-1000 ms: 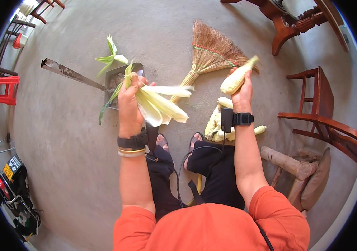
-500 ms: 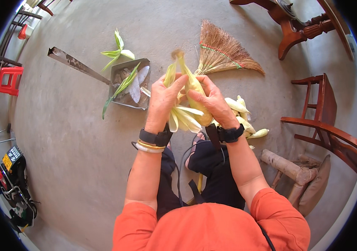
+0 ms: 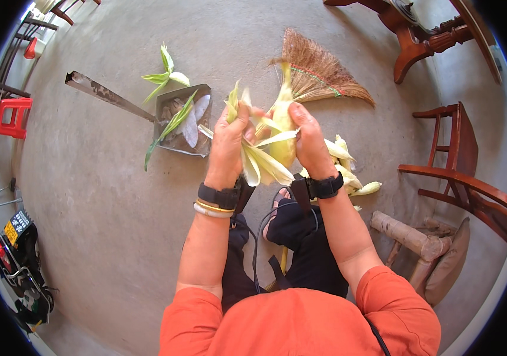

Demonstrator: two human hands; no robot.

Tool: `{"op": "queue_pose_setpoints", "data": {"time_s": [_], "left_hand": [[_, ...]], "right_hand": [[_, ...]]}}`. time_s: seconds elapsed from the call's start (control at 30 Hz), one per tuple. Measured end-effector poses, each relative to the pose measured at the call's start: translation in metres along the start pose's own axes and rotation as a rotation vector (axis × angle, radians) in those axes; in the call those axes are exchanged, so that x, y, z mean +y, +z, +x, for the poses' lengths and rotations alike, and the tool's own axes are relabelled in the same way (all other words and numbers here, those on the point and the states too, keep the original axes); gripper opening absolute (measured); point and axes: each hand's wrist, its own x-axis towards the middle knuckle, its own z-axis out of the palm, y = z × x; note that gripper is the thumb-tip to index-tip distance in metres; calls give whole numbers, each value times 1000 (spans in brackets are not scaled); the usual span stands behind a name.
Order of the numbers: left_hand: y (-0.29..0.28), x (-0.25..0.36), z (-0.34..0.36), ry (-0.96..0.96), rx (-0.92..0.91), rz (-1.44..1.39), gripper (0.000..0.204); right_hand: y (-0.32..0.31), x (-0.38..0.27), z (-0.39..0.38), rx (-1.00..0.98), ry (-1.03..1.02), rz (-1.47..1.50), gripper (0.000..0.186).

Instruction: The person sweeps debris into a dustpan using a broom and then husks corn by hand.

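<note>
Concrete floor (image 3: 105, 196): both hands husk corn (image 3: 282, 139) w/ broom (image 3: 318, 74), dustpan (image 3: 183, 121) ahead.

One broom (image 3: 318, 74), one dustpan (image 3: 176, 121), two wooden chairs (image 3: 461, 178), one red stool (image 3: 13, 115).

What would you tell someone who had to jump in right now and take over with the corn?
Left hand: gripping a bunch of peeled-back husk leaves.
Right hand: wrapped around the corn ear, holding it upright.
Done: several husk leaves are pulled down and hang loose below the hands. A pile of ears lies on the floor by the right wrist. Husk scraps sit in the metal dustpan, more leaves beside it, with the broom behind.
Left: this ear is only partly open; the rest of its husk is on it. I can't tell whether the ears in the pile are fully stripped.
</note>
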Motion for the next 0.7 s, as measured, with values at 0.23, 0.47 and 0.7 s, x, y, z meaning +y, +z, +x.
{"op": "queue_pose_setpoints", "data": {"time_s": [0.23,0.47,0.7], "left_hand": [[-13,8,4,182,97,146,22],[-29,32,3,228,124,51,23],[-6,20,-2,-2,-78,375,40]], "right_hand": [[-95,13,34,542,-365,443,30],[-64,-20,13,258,-180,261,39],[1,-6,-13,-294,142,-28,42]]}}
